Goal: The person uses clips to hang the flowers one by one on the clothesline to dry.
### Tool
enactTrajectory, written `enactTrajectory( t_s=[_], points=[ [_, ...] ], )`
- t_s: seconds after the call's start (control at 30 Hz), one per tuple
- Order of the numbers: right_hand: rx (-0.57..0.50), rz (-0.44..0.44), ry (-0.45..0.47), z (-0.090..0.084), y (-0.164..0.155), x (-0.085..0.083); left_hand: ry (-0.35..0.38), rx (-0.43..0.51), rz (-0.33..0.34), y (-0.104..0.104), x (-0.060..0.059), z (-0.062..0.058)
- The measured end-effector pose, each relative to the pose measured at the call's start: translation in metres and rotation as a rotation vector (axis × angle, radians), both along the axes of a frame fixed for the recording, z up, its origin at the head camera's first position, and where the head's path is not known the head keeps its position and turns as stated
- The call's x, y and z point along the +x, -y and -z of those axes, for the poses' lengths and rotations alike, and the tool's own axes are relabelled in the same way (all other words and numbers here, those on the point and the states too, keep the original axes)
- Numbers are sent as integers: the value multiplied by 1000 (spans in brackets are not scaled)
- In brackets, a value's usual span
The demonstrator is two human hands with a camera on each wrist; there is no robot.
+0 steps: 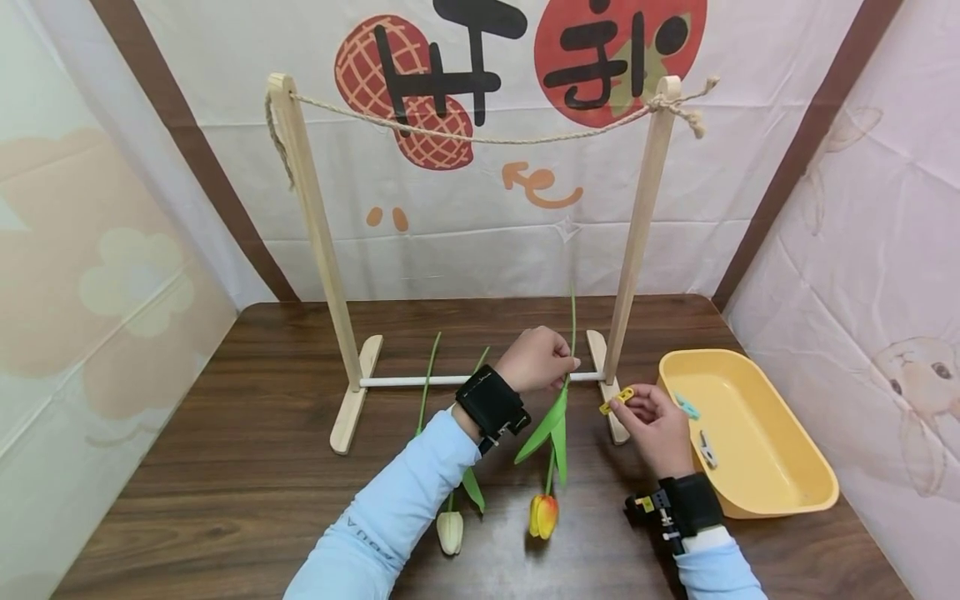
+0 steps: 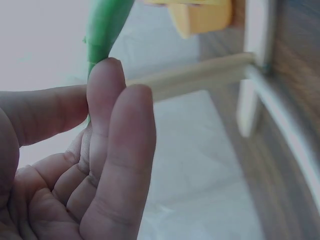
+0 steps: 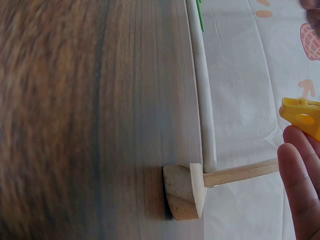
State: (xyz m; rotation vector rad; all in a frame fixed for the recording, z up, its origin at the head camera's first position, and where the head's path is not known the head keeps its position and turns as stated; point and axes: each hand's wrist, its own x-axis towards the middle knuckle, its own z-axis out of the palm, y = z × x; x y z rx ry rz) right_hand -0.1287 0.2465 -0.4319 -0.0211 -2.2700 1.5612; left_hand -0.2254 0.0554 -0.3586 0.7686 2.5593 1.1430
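Observation:
My left hand (image 1: 534, 360) pinches the green stem of an orange-yellow artificial tulip (image 1: 544, 515), whose flower points down. In the left wrist view, the thumb and fingertips meet on the green stem (image 2: 102, 32). To the right of it, my right hand (image 1: 662, 431) holds a small yellow clothespin (image 1: 617, 400) between thumb and fingers, near the basin's left rim. The same clothespin (image 3: 304, 116) shows at the edge of the right wrist view. A white tulip (image 1: 450, 532) lies on the table with its flower toward me, partly hidden by my left forearm.
A wooden stand (image 1: 318, 233) with a sagging rope (image 1: 480, 140) between its posts stands behind the hands. Its white crossbar (image 1: 412, 382) runs low across the table (image 1: 247, 467). At the right, a yellow basin (image 1: 772, 454) holds a blue clothespin (image 1: 687, 407) and a greyish one.

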Motion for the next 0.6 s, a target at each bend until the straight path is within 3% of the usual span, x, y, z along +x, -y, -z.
enactTrajectory(
  t_s=[0.37,0.6],
  points=[
    [6,1,10,4,1,-2,-205,43,55,1,15,-36],
    [-21,18,25,30,-10,-15,-273,77,52,6,22,-52]
  ],
)
